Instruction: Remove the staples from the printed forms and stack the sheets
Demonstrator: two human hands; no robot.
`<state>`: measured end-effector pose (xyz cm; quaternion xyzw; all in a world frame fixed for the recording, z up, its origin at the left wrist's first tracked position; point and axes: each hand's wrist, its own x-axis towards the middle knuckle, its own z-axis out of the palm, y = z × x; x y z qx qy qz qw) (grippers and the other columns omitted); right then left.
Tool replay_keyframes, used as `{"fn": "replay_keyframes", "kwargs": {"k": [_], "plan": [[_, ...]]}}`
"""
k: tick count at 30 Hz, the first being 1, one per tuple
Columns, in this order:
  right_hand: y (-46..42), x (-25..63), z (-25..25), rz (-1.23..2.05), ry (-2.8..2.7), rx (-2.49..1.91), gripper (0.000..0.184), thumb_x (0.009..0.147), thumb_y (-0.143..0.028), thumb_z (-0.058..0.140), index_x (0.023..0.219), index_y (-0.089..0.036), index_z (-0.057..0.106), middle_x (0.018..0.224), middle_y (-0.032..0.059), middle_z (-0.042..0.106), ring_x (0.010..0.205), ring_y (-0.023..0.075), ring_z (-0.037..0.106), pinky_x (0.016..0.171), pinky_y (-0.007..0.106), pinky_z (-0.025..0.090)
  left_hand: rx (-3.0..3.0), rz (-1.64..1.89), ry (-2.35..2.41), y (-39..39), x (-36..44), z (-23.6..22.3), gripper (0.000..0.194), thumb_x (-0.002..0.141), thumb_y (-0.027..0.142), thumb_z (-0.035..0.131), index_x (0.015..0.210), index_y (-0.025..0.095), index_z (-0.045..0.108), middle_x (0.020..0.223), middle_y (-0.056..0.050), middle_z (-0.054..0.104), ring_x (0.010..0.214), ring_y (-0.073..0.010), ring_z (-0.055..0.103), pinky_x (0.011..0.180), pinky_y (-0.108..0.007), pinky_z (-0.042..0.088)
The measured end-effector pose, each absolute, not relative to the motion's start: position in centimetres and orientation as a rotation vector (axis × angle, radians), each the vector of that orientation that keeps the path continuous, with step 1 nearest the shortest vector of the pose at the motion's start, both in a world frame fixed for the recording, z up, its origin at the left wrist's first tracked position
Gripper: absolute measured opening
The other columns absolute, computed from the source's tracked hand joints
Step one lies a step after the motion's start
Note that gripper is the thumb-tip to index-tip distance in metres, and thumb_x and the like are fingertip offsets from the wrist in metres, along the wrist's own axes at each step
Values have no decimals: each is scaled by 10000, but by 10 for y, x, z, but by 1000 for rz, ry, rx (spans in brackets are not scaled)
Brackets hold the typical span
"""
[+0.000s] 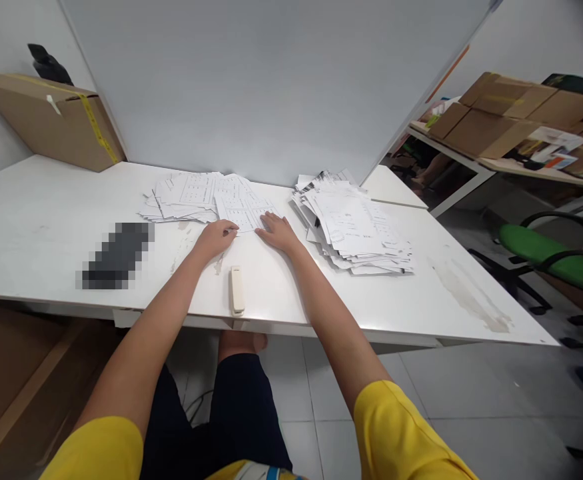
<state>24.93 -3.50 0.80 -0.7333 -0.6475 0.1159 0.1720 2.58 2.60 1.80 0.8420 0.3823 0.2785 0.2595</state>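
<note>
A printed sheet of paper (244, 212) lies on the white table, partly over the left pile of papers (184, 190). My left hand (216, 239) is closed, thumb and fingers pinched at the sheet's near left corner. On the sheet's near right edge my right hand (277, 233) rests palm down with its fingers spread. Nearer to me, between my forearms, a cream-coloured stapler (237, 291) lies lengthwise. To the right of my right hand stands a thicker, uneven stack of papers (348, 220).
A pixelated dark object (117, 257) lies on the table (31, 233) at left. A cardboard box (66, 123) leans at the back left, and a grey partition (271, 87) rises behind. Right of the table are a green chair (554, 257) and stacked cartons (496, 127).
</note>
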Motion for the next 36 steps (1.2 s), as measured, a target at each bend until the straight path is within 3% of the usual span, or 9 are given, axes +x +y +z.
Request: {"fn": "replay_keyframes", "kwargs": {"k": [10,13,16,19,23,27,31,34,36], "plan": [[-32,254,4,324,-1787,-2044,692,993,-536,433,1578,-168,401,1703,135,273,1594,262,227,1298,519,92,2311,764,1043,29,26,14,266,907,252,539,1039,227,768,1174,-55,764,1102,-258,699,1019,-401,549],[-30,260,1,251,-1595,-2034,688,1028,-525,299,1619,-175,316,1708,141,257,1591,273,236,1286,540,159,2392,799,1026,30,27,12,266,893,235,541,1032,228,767,1175,-60,759,1166,-270,667,1104,-439,503],[-27,265,-2,237,-1383,-2071,703,1036,-512,209,1631,-144,273,1659,167,366,1558,299,315,1268,537,229,2480,835,956,29,26,12,263,892,206,525,992,223,768,1131,-65,770,1184,-269,656,1170,-478,453],[-25,267,-4,286,-1265,-2090,736,1027,-542,203,1614,-109,295,1615,173,438,1531,296,367,1268,481,255,2586,942,764,25,25,14,289,919,189,481,996,208,759,1125,-81,773,1144,-249,681,1142,-491,485],[-24,272,-5,392,-1196,-2010,732,1024,-542,125,1633,-145,209,1643,139,400,1504,199,415,1184,363,404,2713,1044,449,14,29,16,341,981,210,421,1085,227,745,1208,-85,756,1187,-224,683,1147,-495,491],[-21,279,-8,593,-1088,-1658,713,973,-431,241,1639,-202,126,1607,123,452,1423,173,512,1137,376,451,2680,1139,542,11,33,13,423,1038,236,327,1283,271,669,1345,-85,687,1318,-206,610,1124,-436,522],[-18,281,-8,651,-1078,-1400,698,847,-347,392,1522,-171,379,1395,158,635,1195,249,659,1042,453,512,2610,1335,667,22,30,4,387,1051,285,371,1370,293,589,1348,-110,633,1361,-234,570,1132,-441,514],[-19,278,-2,631,-1029,-1281,513,750,-314,452,1223,-186,604,1135,119,733,1027,263,685,942,457,549,2568,1446,698,29,30,-2,422,1052,319,400,1465,300,480,1343,-135,581,1364,-268,549,1094,-470,540],[-20,277,4,558,-946,-1254,386,712,-292,453,1043,-215,635,980,75,729,948,243,670,884,428,554,2508,1512,747,31,30,-3,527,1043,346,437,1558,298,335,1397,-157,514,1396,-293,498,1088,-491,536]]}}
